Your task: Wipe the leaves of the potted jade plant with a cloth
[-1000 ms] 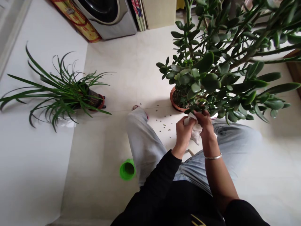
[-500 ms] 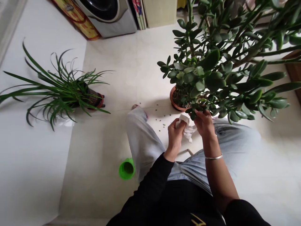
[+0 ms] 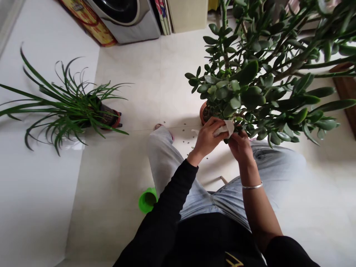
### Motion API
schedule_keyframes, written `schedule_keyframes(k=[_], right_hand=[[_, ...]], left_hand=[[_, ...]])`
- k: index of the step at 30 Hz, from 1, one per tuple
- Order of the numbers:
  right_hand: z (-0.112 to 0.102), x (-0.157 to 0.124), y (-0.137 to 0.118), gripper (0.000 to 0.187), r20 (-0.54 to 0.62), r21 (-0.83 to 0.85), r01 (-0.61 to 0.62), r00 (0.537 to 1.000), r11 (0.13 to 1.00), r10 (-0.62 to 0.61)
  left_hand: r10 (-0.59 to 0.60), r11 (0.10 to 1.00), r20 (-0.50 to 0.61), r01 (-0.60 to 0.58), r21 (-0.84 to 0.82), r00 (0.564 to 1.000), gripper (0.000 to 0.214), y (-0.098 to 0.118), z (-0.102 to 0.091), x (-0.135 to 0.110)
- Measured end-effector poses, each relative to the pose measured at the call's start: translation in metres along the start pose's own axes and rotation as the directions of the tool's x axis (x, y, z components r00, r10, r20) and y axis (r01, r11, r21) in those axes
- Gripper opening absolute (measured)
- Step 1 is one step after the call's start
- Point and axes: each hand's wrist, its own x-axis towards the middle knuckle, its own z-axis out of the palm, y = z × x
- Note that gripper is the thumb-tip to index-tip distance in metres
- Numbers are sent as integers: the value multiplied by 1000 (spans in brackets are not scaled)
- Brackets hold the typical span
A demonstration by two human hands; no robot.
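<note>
Holding a white cloth (image 3: 224, 128) in the left hand (image 3: 207, 138), fingers clenched round it, the cloth pressed up against the lower leaves of a jade plant (image 3: 247, 89). Right hand (image 3: 241, 147): curled beneath the same leaves, just beside the cloth. Whether it grasps a leaf or only supports one, cannot tell. Silver bangle (image 3: 252, 186) on the right wrist.

Jade plant: in a terracotta pot (image 3: 203, 113) on the tile floor (image 3: 133, 81), directly ahead of the hands, its leaves hiding most of the rim.

Also present: small bits (image 3: 178, 136) scattered on the tiles, too small to identify; green cup (image 3: 147, 200) beside the left leg; long-leaved plant (image 3: 63, 107) in a dark pot (image 3: 109, 118) to the left; washing machine (image 3: 125, 18) at the top edge. Black top (image 3: 214, 241) with a yellow marking (image 3: 233, 259) — cut off, unreadable.
</note>
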Motion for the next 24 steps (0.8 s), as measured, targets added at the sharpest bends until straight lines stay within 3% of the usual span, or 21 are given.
schedule_keyframes(k=[7, 16, 24], right_hand=[[5, -2, -1, 36, -12, -29, -17, 1000, 999, 17], [4, -1, -3, 34, -35, 19, -16, 999, 1000, 17], [4, 0, -3, 34, -35, 15, -14, 999, 1000, 14]], left_hand=[[-40, 999, 99, 37, 32, 994, 13, 2, -4, 9], [131, 986, 36, -133, 96, 991, 5, -6, -1, 9], [155, 986, -27, -153, 69, 988, 3, -6, 1, 5]])
